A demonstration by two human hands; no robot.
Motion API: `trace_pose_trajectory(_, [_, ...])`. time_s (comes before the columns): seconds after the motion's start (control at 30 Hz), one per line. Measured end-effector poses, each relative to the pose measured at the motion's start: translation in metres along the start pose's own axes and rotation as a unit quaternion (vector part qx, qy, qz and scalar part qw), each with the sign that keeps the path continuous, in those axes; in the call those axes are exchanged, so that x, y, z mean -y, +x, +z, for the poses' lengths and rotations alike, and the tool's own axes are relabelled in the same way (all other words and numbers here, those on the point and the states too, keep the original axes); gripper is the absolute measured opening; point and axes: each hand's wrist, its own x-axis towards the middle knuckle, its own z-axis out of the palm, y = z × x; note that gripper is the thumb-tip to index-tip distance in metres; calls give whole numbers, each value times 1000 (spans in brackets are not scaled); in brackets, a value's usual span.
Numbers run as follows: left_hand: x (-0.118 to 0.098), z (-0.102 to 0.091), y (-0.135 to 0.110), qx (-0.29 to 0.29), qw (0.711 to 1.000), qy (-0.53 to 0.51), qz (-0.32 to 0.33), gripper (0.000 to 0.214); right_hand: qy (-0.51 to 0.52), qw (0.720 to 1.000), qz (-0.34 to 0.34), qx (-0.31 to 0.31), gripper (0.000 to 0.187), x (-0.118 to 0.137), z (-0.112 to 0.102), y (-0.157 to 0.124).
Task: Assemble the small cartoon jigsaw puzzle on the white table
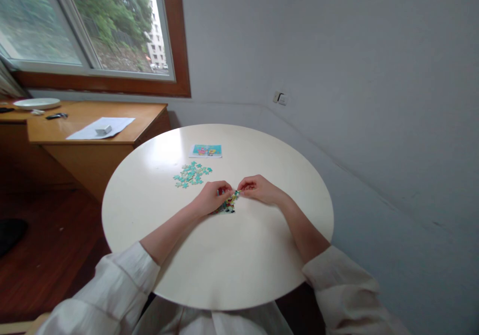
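Note:
A partly joined jigsaw puzzle [229, 206] with a yellow cartoon figure lies flat near the middle of the round white table. My left hand [212, 196] covers its left part, with curled fingers holding its upper edge. Just to the right, my right hand [261, 189] is closed in a pinch on a small puzzle piece [237, 193] at the puzzle's upper right corner. The fingertips of both hands almost meet there. Beyond my left hand lies a loose heap of turquoise puzzle pieces [191, 174]. Farther back is a picture card [206, 150] with a pink and a yellow cartoon figure.
The round table [224, 265] stands close to a grey-white wall with a socket [280, 98]. At the left is a wooden desk [149, 113] bearing a paper sheet [84, 131], a small white box [104, 130] and a white plate [36, 103]. A window is above it.

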Motion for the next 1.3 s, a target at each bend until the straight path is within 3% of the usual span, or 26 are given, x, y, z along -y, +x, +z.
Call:
trace_pose_trajectory(0.13, [2,3,1,-3,999,-42,-18,18,37,999,-14,15,28,0,14,5])
trace_pose_trajectory(0.4, [9,4,5,-54,990,-127,-27,16,118,991,5,-65,31,-1,16,8])
trace_pose_trajectory(0.87, [11,5,8,-56,976,-206,-37,15,105,992,16,-68,29,0,14,7])
trace_pose_trajectory(1.3, [14,6,10,-79,944,-310,-85,27,98,992,17,-79,25,-2,13,6])
